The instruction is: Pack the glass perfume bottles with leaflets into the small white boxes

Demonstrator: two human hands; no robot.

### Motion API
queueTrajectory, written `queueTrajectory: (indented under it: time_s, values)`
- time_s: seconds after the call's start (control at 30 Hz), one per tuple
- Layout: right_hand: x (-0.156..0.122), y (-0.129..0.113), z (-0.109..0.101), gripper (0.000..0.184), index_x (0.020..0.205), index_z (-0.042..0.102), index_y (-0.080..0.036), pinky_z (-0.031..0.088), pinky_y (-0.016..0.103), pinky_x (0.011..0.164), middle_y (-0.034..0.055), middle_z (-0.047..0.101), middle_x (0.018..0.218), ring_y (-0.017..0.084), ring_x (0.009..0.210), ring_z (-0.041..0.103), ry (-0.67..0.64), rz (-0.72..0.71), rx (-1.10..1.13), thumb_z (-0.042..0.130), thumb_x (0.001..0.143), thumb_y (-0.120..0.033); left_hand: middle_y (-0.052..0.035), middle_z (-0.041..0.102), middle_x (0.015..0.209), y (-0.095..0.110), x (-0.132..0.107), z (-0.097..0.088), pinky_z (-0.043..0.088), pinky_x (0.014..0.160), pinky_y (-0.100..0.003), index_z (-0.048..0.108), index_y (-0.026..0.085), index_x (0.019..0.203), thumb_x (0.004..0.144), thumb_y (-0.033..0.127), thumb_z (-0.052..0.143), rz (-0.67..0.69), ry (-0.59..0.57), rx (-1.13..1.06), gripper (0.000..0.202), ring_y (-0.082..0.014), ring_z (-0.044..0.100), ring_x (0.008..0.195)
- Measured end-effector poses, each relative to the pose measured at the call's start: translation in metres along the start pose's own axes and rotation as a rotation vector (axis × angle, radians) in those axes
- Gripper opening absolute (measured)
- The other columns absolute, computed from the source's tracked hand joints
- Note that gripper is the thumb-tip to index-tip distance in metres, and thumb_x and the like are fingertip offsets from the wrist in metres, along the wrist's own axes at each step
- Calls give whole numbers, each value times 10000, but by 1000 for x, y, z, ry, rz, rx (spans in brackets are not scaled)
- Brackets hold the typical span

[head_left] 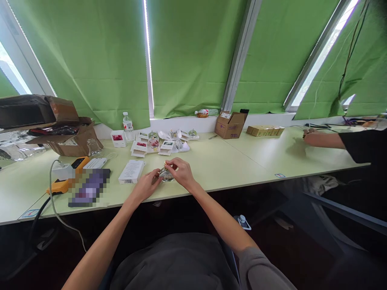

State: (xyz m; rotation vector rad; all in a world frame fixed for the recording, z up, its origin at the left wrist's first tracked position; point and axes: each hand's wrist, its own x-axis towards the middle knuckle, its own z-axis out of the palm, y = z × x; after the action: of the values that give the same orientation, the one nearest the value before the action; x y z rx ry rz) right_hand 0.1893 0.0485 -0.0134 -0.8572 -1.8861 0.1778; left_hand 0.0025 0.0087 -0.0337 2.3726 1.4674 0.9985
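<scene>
A small round clear glass bottle [166, 175] stands near the front edge of the table, between my hands. My left hand [148, 184] is closed on its left side with thumb and fingers. With my right hand [180, 171] I pinch a small gold-coloured cap [166, 162] at the bottle's top. Whether the cap sits on the neck or is lifted off it, I cannot tell. To the left of the bottle lies a white printed carton [132, 172]. Behind it are several opened white boxes [139, 148] with glass bottles [153, 143] in or beside them.
A purple pack [90, 188], an orange power strip [57, 186] and a cable lie on the left. Cardboard boxes [72, 141] stand behind them. Farther back are a water bottle [127, 125], a brown carton [231, 125] and yellow boxes [264, 131]. Another person's arm [323, 139] reaches in at right.
</scene>
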Motion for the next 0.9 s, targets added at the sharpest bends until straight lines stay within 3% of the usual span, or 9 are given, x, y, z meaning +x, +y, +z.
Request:
queueTrajectory:
  time_s: [0.2, 0.37, 0.47, 0.6, 0.9]
  values:
    - [2, -2, -3, 120, 882, 646, -209, 485, 272, 703, 33, 685, 908, 139, 700, 602, -30, -4, -46, 578, 896, -307, -65, 699, 1003, -1, 0, 1, 478, 811, -358, 521, 226, 1193, 936, 438, 424, 6, 7, 13, 347, -252, 658, 938]
    - [2, -9, -9, 85, 911, 584, -220, 472, 305, 793, 44, 669, 961, 198, 929, 603, -114, -26, -114, 596, 874, -296, -59, 698, 998, 1, 0, -1, 473, 788, -348, 516, 232, 1192, 941, 432, 416, 21, -2, 23, 336, -250, 661, 927]
    - [-1, -12, -9, 263, 1032, 504, -223, 472, 322, 800, 64, 638, 1121, 223, 1019, 602, -218, 9, -101, 649, 821, -287, -56, 699, 988, 3, 0, -3, 474, 760, -340, 526, 234, 1170, 946, 431, 403, 18, -12, 15, 322, -248, 662, 909]
    - [-3, -13, -8, 418, 1146, 410, -233, 465, 315, 766, 73, 620, 1169, 236, 1006, 630, -308, 45, -110, 645, 801, -216, -67, 700, 1006, 4, 0, -4, 483, 768, -341, 538, 224, 1154, 943, 441, 406, 13, -6, 2, 330, -249, 662, 926]
    - [-2, -6, -9, 410, 1164, 389, -235, 447, 295, 719, 84, 639, 1138, 249, 973, 649, -310, -5, -205, 617, 825, -198, -60, 705, 1037, 2, 0, -2, 483, 788, -353, 499, 236, 1250, 942, 417, 425, 17, 0, 8, 365, -257, 662, 956]
